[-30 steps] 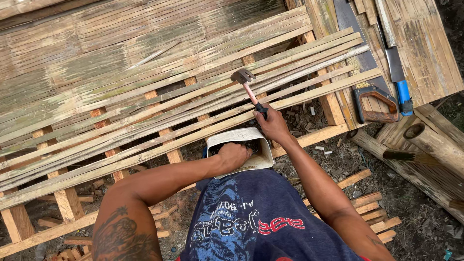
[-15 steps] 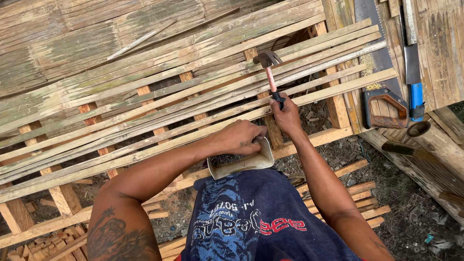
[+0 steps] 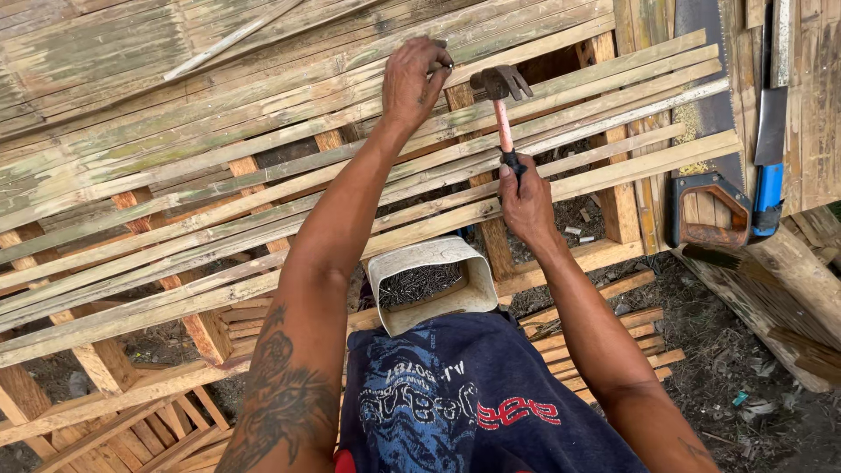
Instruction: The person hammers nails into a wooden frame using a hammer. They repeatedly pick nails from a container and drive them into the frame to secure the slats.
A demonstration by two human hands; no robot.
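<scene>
Left hand (image 3: 416, 81) pinches something small, likely a nail, on a bamboo slat (image 3: 561, 88) at upper centre; right hand (image 3: 526, 197) is wrapped round the claw hammer (image 3: 501, 96) grip, head beside the pinch, lined up to strike. Nail tub (image 3: 429, 282) sits at lap for reach. Saw (image 3: 711, 175) crowds the right edge; open gaps between slats below.

Left hand (image 3: 414, 81) stretched forward, fingertips pinched together. Right hand (image 3: 526, 200) nearer body, fist closed, arm bent.

Both arms are bare. The left forearm (image 3: 285, 394), lower left of frame, bears a dark tattoo. A navy printed shirt (image 3: 477, 403) fills the bottom centre.
</scene>
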